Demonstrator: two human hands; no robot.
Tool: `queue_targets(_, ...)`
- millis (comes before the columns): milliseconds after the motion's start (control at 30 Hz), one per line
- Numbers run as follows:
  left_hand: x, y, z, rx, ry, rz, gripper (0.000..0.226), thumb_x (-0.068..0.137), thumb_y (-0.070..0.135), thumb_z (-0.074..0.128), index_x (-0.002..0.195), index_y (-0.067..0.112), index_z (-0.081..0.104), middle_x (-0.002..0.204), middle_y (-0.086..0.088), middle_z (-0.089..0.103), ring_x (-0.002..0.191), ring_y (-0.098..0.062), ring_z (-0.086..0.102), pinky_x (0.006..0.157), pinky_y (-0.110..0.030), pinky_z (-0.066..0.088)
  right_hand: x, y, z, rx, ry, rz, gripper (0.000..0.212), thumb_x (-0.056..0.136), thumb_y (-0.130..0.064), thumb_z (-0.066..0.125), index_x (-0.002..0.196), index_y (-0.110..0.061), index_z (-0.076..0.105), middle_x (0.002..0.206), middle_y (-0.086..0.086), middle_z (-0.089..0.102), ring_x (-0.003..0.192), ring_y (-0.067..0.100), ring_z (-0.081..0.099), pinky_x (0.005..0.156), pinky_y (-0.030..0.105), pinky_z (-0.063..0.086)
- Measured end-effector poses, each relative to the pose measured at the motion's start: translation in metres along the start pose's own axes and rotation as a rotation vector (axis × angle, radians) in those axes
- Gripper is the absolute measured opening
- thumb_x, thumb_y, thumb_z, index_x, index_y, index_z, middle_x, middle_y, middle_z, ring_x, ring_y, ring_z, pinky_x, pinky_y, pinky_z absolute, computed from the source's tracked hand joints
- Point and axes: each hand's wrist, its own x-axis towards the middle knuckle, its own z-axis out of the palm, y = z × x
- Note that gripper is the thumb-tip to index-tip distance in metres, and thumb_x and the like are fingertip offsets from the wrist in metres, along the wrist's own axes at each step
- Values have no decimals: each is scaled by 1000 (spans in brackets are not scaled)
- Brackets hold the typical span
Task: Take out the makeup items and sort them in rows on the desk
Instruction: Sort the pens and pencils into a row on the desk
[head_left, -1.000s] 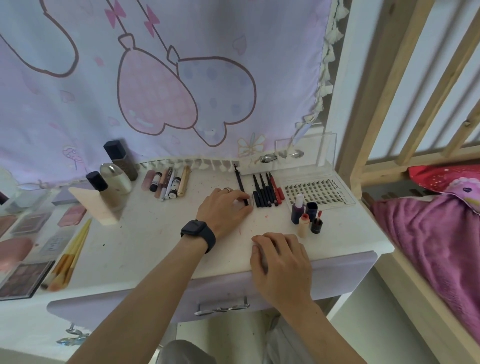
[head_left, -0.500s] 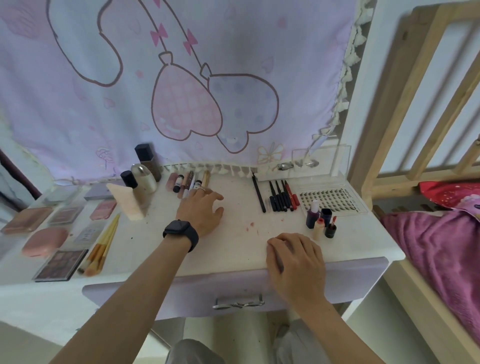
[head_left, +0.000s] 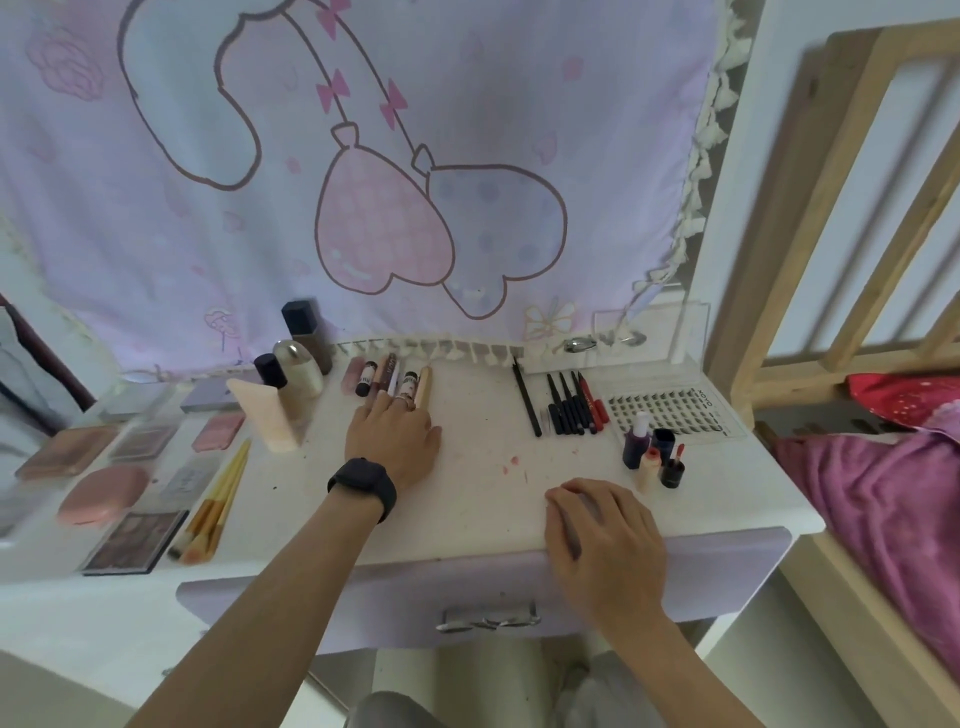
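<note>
I note a lilac cartoon-print cloth (head_left: 156, 234) behind the white bench (head_left: 483, 499) — wooden bed frame (head_left: 810, 291) at right, pink blanket (head_left: 883, 499) inside.

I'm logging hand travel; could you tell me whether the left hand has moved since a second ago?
Yes. The left hand has gone leftward, away from the row of black pens to the row of tubes.

At the desk's (head_left: 483, 499) far edge, left to right: bottles (head_left: 298, 364), sticks (head_left: 389, 379), pencils (head_left: 569, 408), lash tray (head_left: 670, 410). Vials (head_left: 652, 454) stand on the near side of the tray. Brushes (head_left: 213, 504) and palettes (head_left: 104, 467) lie at the left.
</note>
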Motion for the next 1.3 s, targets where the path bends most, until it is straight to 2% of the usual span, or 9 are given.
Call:
queue_targets(233,-16,2,-7,-93,-15,-173,34,98,49,46,111,18,54,106,-3,66,96,-25,61,74,-34,44,0,-2,1,-5,21,6,22,91,-33,61,99,-20,76,104,-2,72,97,18,65,85,31,51)
queue_targets(467,-42,-8,-12,-452,-85,-220,26,98,46,49,107,30,68,99,2,60,87,-19,60,74,-34,54,1,-3,-4,-14,-22,22,28,93,-37,54,99,-20,76,104,-2,72,95,19,65,84,33,50)
queue_targets(633,-81,-6,-5,-848,74,-69,13,96,32,61,108,35,66,96,9,65,90,-10,59,81,-27,47,16,-18,-18,11,-220,173,24,94,-42,54,103,-27,70,104,-9,68,95,15,57,87,34,45)
queue_targets(700,-94,0,-10,-961,107,-10,15,94,28,66,104,39,66,95,13,67,89,-2,58,78,-15,41,29,-27,-28,128,-342,280,28,97,-53,50,112,-34,64,102,-17,65,95,9,55,89,34,45)
queue_targets(800,-108,13,-19,-1063,102,53,18,89,24,73,103,35,72,93,15,68,88,4,57,75,-7,38,49,-47,-39,482,-476,469,33,95,-61,44,108,-34,58,89,-16,66,68,-1,57,64,17,44)
queue_targets(933,-113,28,-29,-1245,79,64,21,85,24,77,105,28,75,89,12,72,80,1,62,72,-9,44,64,-56,-40,717,-551,565,40,104,-42,46,79,-16,64,59,-8,58,47,4,43,52,20,36)
queue_targets(1067,-106,36,-38,-1667,50,-220,21,86,25,76,107,21,74,89,3,76,79,-4,66,69,-19,53,65,-63,-37,1053,-547,732,33,103,-35,51,96,-6,65,69,7,65,47,11,43,46,23,35)
queue_targets(1200,-97,39,-33,-1742,-77,-297,26,93,34,67,112,17,72,101,-2,76,97,-16,70,76,-28,53,60,-71,-38,966,-594,611,26,100,-37,57,101,-12,65,84,1,77,62,17,70,53,19,47)
queue_targets(1300,-92,38,-35,-1811,-130,-253,25,98,33,59,117,18,67,101,-5,75,99,-21,71,87,-37,57,63,-62,-39,791,-557,522,27,97,-45,58,97,-21,70,86,-10,76,62,13,72,54,12,47)
